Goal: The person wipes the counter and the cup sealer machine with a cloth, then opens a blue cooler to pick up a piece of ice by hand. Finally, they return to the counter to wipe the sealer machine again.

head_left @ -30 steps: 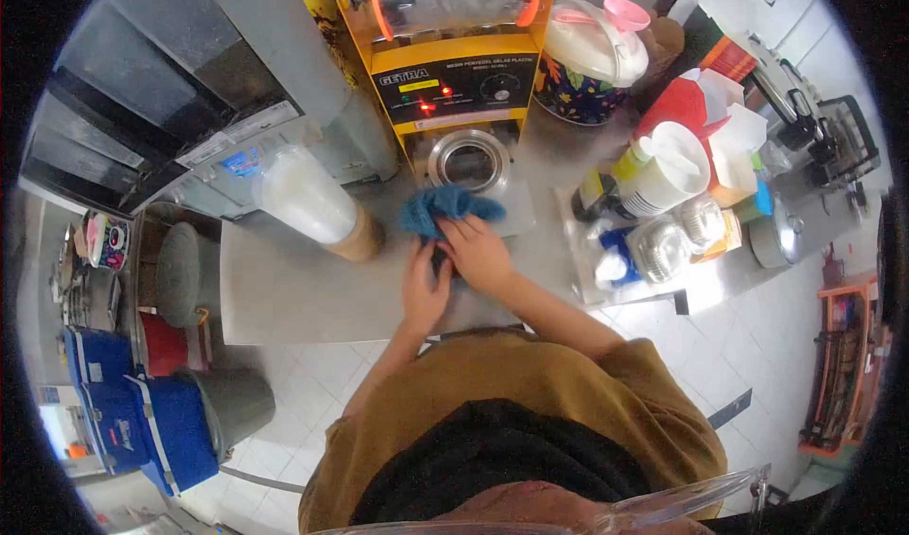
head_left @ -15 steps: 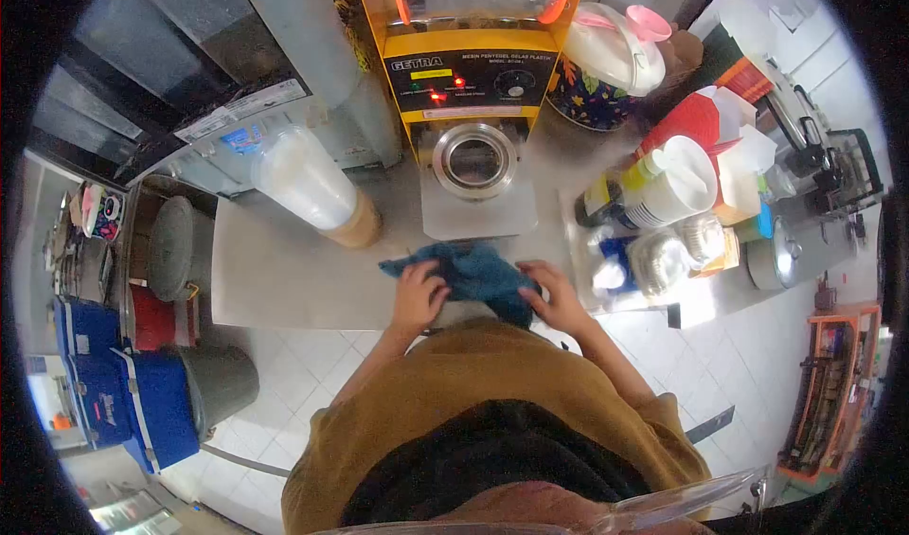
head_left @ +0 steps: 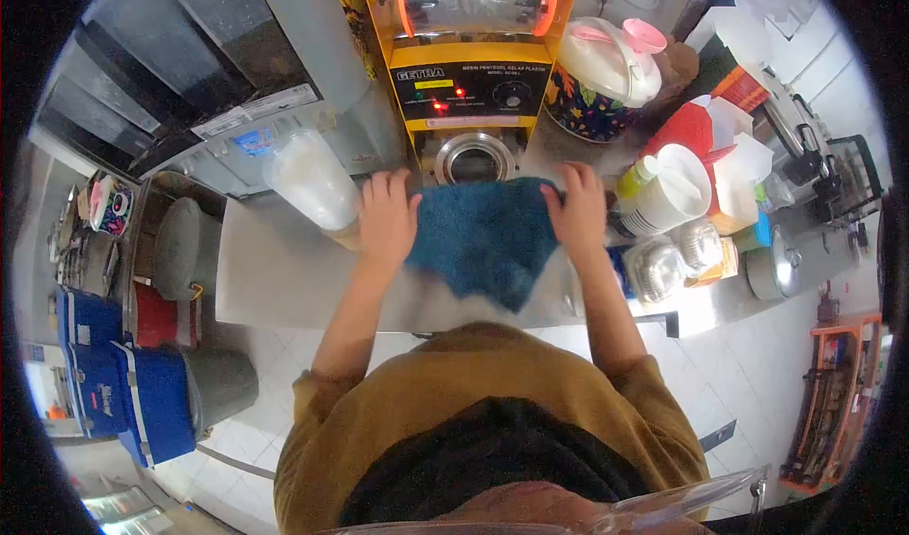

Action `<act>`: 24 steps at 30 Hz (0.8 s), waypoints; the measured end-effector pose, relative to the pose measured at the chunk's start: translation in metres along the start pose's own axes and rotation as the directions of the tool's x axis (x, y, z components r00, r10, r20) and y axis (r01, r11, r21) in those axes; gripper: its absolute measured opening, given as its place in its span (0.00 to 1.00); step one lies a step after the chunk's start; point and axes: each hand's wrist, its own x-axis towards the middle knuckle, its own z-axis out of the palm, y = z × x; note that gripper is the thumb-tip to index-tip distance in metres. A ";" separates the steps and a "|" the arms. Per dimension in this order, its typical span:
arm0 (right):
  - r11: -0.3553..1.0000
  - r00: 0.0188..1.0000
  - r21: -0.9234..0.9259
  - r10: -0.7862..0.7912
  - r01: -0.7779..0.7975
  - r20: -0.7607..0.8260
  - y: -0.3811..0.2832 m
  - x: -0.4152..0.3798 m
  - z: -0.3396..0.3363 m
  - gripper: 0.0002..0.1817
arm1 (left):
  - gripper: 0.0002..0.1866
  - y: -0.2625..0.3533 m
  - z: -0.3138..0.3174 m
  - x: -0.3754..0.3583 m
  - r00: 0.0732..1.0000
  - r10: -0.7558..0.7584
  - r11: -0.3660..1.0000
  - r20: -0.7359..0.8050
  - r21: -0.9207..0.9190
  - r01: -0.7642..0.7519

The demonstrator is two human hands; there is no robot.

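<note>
A dark teal cloth (head_left: 485,237) hangs spread between my hands over the steel counter (head_left: 275,270). Its upper left corner is pinched by my left hand (head_left: 389,218), close beside the stack of clear plastic cups (head_left: 317,185). My right hand (head_left: 579,205) grips the upper right corner, near the white cups. Just beyond the cloth's top edge stands the yellow and black cup-sealing machine (head_left: 471,90), its red lights lit. Its round metal ring (head_left: 476,159) shows above the cloth, which hides the plate below it.
White paper cups (head_left: 670,194) and clear plastic containers (head_left: 655,268) stand at the right of the counter. Behind them is a floral pot with a white lid (head_left: 601,71). Blue coolers (head_left: 156,402) and a grey bin (head_left: 222,388) are on the floor at left.
Both hands have moved forward and apart, toward the machine. The cloth, bunched near the counter's front edge before, is now stretched out between them.
</note>
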 end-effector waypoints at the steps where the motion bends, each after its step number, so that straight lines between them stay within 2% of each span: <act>1: 1.000 0.999 0.017 -0.002 0.002 0.037 -0.002 -0.004 0.014 0.26 | 0.20 0.008 0.008 0.003 0.997 -0.081 0.995 -0.003 0.056 0.081; 3: 0.999 0.993 0.051 -0.006 0.000 0.116 -0.007 -0.025 0.052 0.32 | 0.26 0.017 0.045 -0.013 1.000 -0.019 0.994 0.002 0.112 0.018; 6: 1.000 0.998 -0.008 0.016 -0.016 0.069 -0.026 -0.049 0.084 0.36 | 0.31 0.027 0.078 -0.031 0.998 -0.015 0.987 0.057 0.163 0.006; 7: 0.986 0.991 -0.165 0.020 0.002 0.135 -0.032 -0.049 0.077 0.35 | 0.32 0.028 0.083 -0.035 0.996 -0.030 0.984 0.086 0.175 0.015; 10: 0.971 0.975 -0.197 -0.097 0.137 0.199 -0.039 -0.055 0.085 0.32 | 0.27 0.023 0.086 -0.041 0.993 0.053 0.988 0.106 0.137 -0.067; 13: 0.969 0.950 -0.150 -0.149 0.195 0.274 -0.053 -0.068 0.098 0.26 | 0.20 0.015 0.078 -0.056 0.969 0.177 0.983 0.172 0.017 -0.182; 16: 0.943 0.918 0.031 -0.328 0.330 0.223 -0.068 -0.079 0.111 0.24 | 0.14 -0.002 0.077 -0.075 0.982 0.188 0.966 0.025 -0.183 -0.180; 17: 0.916 0.901 0.089 -0.401 0.392 0.164 -0.070 -0.078 0.113 0.22 | 0.14 -0.010 0.073 -0.082 0.994 0.100 0.953 0.038 -0.292 -0.085; 19: 0.857 0.846 0.160 -0.512 0.490 0.147 -0.079 -0.065 0.125 0.23 | 0.13 -0.023 0.062 -0.091 0.993 -0.074 0.863 0.087 -0.493 0.108; 22: 0.784 0.780 0.236 -0.611 0.574 0.132 -0.104 -0.045 0.148 0.22 | 0.14 -0.048 0.076 -0.111 0.902 -0.420 0.725 0.098 -0.561 0.399; 23: 0.764 0.763 0.257 -0.634 0.592 0.129 -0.109 -0.041 0.153 0.22 | 0.16 -0.050 0.078 -0.116 0.882 -0.466 0.667 0.067 -0.629 0.399; 24: 0.764 0.746 0.345 -0.631 0.546 0.215 -0.113 -0.039 0.150 0.22 | 0.17 -0.048 0.077 -0.119 0.857 -0.513 0.603 0.041 -0.693 0.394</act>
